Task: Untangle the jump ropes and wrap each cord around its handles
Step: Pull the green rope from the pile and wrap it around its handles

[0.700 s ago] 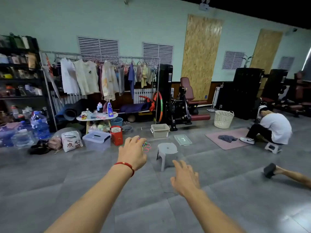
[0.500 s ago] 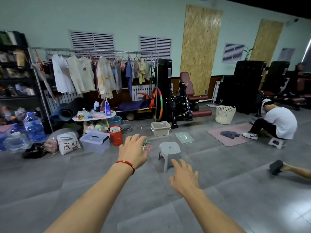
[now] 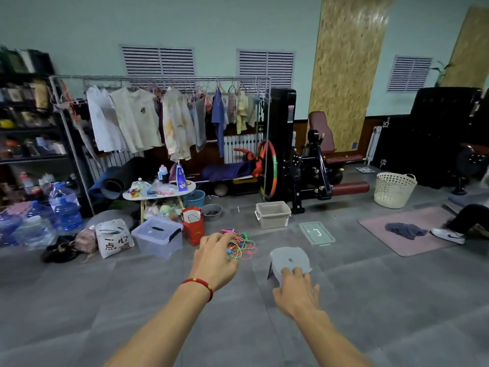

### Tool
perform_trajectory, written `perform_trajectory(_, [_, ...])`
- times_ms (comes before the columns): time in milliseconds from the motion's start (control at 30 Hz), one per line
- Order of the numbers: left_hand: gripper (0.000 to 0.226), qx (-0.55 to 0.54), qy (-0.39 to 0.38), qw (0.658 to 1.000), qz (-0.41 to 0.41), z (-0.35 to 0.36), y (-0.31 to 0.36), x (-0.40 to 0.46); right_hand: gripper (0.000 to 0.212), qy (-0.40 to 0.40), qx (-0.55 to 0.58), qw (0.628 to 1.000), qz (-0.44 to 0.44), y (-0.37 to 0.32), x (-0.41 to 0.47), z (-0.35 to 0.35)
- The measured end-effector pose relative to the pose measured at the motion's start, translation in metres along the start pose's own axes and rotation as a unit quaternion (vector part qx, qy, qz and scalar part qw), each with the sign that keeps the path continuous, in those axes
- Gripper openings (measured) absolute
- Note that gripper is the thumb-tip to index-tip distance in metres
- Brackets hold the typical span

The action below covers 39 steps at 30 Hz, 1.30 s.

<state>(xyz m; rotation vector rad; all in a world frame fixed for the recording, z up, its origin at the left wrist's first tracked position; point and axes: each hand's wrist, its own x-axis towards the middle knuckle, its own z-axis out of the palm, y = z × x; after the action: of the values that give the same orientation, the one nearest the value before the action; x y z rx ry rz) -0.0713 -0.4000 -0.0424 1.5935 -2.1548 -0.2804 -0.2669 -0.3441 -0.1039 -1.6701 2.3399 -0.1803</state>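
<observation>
A tangled heap of bright jump ropes [image 3: 242, 246], with pink, green, yellow and blue cords, lies on the grey floor ahead of me. My left hand [image 3: 215, 259], with a red string bracelet at the wrist, is stretched out in front of the heap and hides its left part; its fingers look relaxed and hold nothing. My right hand [image 3: 297, 292] is held out lower and to the right, fingers spread, empty, in front of a small grey plastic stool [image 3: 289, 259].
A clear lidded box [image 3: 158, 235], red bag [image 3: 193, 225], beige bin [image 3: 272, 214] and a loose lid [image 3: 316, 233] ring the ropes. Behind stand a clothes rack [image 3: 164, 117], low table [image 3: 158, 193], weight machine [image 3: 309, 165] and basket [image 3: 394, 190]. A seated person's leg [image 3: 460, 223] rests by a pink mat.
The view has moved closer to the ropes and turned left; the seated person has slid mostly out of frame. Both hands stay held out and empty, now nearer the heap and stool.
</observation>
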Motion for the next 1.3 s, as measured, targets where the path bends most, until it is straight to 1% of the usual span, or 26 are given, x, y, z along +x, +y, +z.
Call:
perform_trajectory(200, [0.055, -0.007, -0.01, 1.0, -0.003, 0.035, -0.067, 0.141, 0.048, -0.016, -0.023, 1.0, 0.001, -0.058, 0.129, 0.014])
perform_trajectory(300, [0.053, -0.007, -0.033, 0.999, -0.002, 0.047, -0.103, 0.208, 0.047, -0.026, -0.021, 0.999, 0.023, -0.088, 0.188, 0.022])
perform_trajectory(433, [0.056, 0.001, -0.07, 0.997, 0.008, 0.059, -0.144, 0.297, 0.046, -0.037, -0.015, 0.998, 0.049, -0.122, 0.266, 0.033])
perform_trajectory(633, [0.051, 0.004, -0.099, 0.995, 0.005, 0.096, -0.185, 0.411, 0.048, -0.063, -0.009, 0.995, 0.072, -0.15, 0.386, 0.047])
perform_trajectory(733, [0.052, 0.02, -0.109, 0.994, -0.001, 0.124, -0.199, 0.476, 0.048, -0.082, 0.0, 0.994, 0.067, -0.155, 0.46, 0.054])
perform_trajectory(900, [0.062, 0.022, -0.139, 0.99, -0.024, 0.161, -0.197, 0.58, 0.055, -0.112, 0.01, 0.992, 0.052, -0.156, 0.58, 0.052])
perform_trajectory(1033, [0.066, 0.015, -0.152, 0.988, -0.017, 0.176, -0.199, 0.659, 0.051, -0.106, 0.016, 0.992, 0.062, -0.162, 0.666, 0.035])
perform_trajectory(1200, [0.064, 0.007, -0.154, 0.988, -0.008, 0.201, -0.217, 0.764, 0.051, -0.106, 0.005, 0.992, 0.074, -0.171, 0.765, 0.029])
perform_trajectory(1300, [0.063, 0.006, -0.168, 0.986, 0.018, 0.228, -0.23, 0.837, 0.052, -0.106, 0.002, 0.99, 0.093, -0.179, 0.833, 0.032])
